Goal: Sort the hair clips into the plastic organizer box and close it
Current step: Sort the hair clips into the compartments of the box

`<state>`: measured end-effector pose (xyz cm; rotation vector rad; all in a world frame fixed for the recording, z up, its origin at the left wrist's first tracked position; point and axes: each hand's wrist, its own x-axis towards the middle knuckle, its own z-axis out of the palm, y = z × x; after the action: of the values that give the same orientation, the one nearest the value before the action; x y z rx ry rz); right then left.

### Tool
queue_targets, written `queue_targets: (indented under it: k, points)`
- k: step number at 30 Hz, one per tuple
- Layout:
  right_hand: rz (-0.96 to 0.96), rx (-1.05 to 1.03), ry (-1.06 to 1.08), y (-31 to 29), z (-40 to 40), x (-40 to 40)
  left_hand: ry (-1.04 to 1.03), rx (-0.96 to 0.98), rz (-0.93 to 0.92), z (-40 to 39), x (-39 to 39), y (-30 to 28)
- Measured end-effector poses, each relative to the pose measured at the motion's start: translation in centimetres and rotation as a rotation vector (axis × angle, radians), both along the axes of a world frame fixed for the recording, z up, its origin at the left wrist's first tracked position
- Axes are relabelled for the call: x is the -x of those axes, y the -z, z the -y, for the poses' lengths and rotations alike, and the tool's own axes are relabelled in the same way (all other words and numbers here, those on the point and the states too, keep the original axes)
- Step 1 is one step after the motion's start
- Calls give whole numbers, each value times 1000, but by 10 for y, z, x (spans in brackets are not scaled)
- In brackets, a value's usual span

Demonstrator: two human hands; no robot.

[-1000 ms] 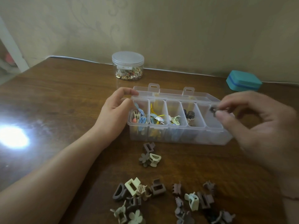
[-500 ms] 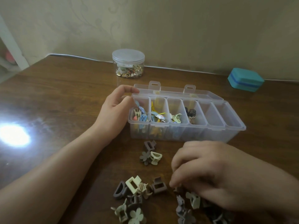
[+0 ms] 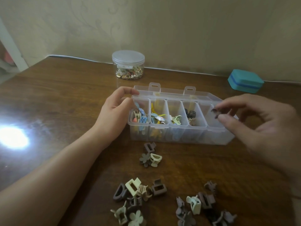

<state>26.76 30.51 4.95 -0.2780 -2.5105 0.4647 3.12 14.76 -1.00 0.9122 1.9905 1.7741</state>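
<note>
Hair clip (image 3: 214,111), pinched in right hand (image 3: 260,126), should drop squarely into organizer box (image 3: 179,137) while left hand (image 3: 114,116) clasps its corner.

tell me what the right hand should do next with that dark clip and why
Probably lower and release it. The right hand pinches a small dark clip just above the organizer box's rightmost visible compartment, which looks empty, while the left hand steadies the box's left end.

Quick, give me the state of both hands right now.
Left hand: gripping the left end of the organizer box.
Right hand: pinching a small dark hair clip over the box's right end.
</note>
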Motion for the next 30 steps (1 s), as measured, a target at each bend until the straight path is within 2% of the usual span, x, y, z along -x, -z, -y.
queue_targets:
  k: [3, 5, 7, 8, 10, 12, 13, 15, 18, 20, 24, 26, 30]
  points:
    - [152, -69, 89, 9, -10, 4, -18, 5, -18, 0, 0, 1]
    - [114, -63, 90, 7, -11, 4, -19, 3, -20, 0, 0, 1]
    - [89, -44, 0, -1, -5, -1, -23, -1, -15, -1, 0, 1]
    - [152, -30, -109, -5, -1, -4, -28, -2, -13, -1, 0, 1]
    - [453, 115, -314, -10, 7, -8, -47, -4, -7, 0, 1, 1]
    - [851, 259, -345, -9, 11, -8, -67, -9, 6, 0, 3, 2]
    - [991, 284, -320, -8, 13, -7, -68, -9, 17, 0, 4, 2]
    - [1055, 261, -302, -4, 19, 1, -65, -11, 36, 0, 5, 3]
    - [924, 223, -285, 5, 16, 2, -63, -15, 42, 0, 4, 2]
    - [770, 169, -255, 4, 9, -2, -55, -10, 44, 0, 4, 1]
    - [135, 102, -125, -6, 2, -5, -47, -17, 54, -1, 4, 1]
    - [-76, 90, -8, -3, 0, -2, -36, -12, 55, -1, 4, 1]
    - [-6, -70, 100, 9, -1, 7, -47, -23, 56, 0, 5, 2]
